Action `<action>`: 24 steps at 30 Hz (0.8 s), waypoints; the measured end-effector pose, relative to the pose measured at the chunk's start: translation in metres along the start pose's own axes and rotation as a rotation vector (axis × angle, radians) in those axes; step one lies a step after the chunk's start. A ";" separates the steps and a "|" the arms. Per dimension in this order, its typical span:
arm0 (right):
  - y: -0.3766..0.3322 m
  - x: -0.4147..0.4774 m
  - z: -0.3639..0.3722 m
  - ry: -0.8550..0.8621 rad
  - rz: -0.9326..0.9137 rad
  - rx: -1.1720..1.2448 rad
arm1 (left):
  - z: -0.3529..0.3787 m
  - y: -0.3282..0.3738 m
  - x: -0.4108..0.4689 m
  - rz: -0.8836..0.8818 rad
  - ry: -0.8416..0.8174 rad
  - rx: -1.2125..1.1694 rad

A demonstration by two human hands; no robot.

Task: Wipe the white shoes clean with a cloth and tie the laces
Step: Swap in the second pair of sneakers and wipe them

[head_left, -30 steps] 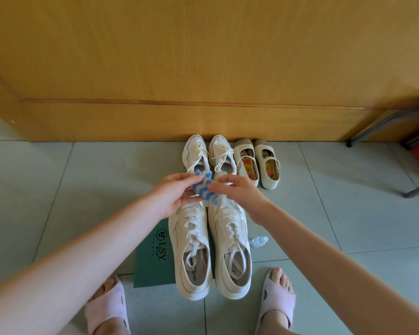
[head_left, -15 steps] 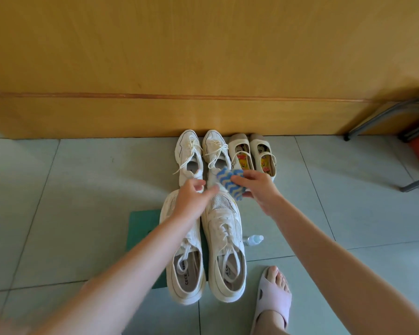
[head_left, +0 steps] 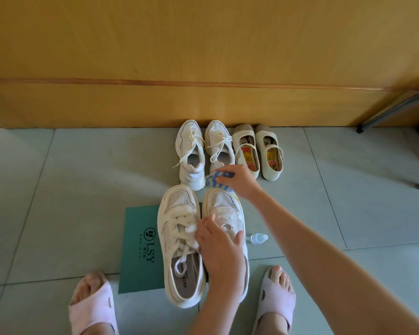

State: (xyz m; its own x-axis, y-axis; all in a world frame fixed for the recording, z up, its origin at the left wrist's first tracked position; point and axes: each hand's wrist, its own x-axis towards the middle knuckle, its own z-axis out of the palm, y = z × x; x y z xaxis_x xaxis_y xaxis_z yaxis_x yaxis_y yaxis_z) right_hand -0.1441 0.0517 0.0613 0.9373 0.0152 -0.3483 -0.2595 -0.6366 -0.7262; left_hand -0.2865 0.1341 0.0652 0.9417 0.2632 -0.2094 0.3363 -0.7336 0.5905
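Observation:
Two large white sneakers stand side by side on the tile floor, toes pointing away from me. The left sneaker [head_left: 179, 240] has loose laces. My left hand [head_left: 219, 252] rests over the laces and opening of the right sneaker [head_left: 224, 204], gripping it. At the toe of that shoe, my right hand [head_left: 240, 181] holds a blue and white striped cloth [head_left: 217, 180]. The cloth touches or hovers just above the toe cap.
A green paper bag [head_left: 140, 252] lies under the left sneaker. A small clear bottle [head_left: 258, 238] lies right of the shoes. Smaller white sneakers [head_left: 191, 153] and cream strap shoes [head_left: 259, 151] stand by the wooden wall [head_left: 203, 56]. Chair legs [head_left: 397, 110] are at right. My feet wear pink slippers [head_left: 92, 308].
My left hand let go of the cloth and came back onto the right sneaker's laces. My right hand kept the cloth and carried it to that shoe's toe.

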 end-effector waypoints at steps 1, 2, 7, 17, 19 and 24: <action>0.000 -0.001 0.002 -0.003 -0.013 -0.012 | 0.002 0.000 0.001 0.001 0.017 0.011; 0.001 -0.003 0.002 0.002 -0.014 -0.010 | 0.004 -0.001 0.001 0.011 0.031 0.026; 0.017 -0.013 0.003 0.084 0.034 0.041 | 0.006 -0.004 0.004 0.040 0.030 0.103; 0.033 -0.039 0.010 0.285 0.108 0.175 | 0.014 -0.013 0.002 0.082 0.053 0.163; 0.038 -0.046 0.010 0.318 0.131 0.197 | 0.013 -0.014 0.001 0.083 0.058 0.164; 0.045 -0.069 0.009 0.357 0.188 0.260 | 0.011 -0.013 -0.001 0.077 0.065 0.111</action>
State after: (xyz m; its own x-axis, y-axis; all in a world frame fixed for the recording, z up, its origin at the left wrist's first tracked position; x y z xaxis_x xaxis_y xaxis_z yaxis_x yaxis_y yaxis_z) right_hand -0.2231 0.0292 0.0470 0.8779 -0.3764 -0.2961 -0.4397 -0.3884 -0.8098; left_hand -0.2919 0.1367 0.0487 0.9639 0.2408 -0.1138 0.2646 -0.8171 0.5121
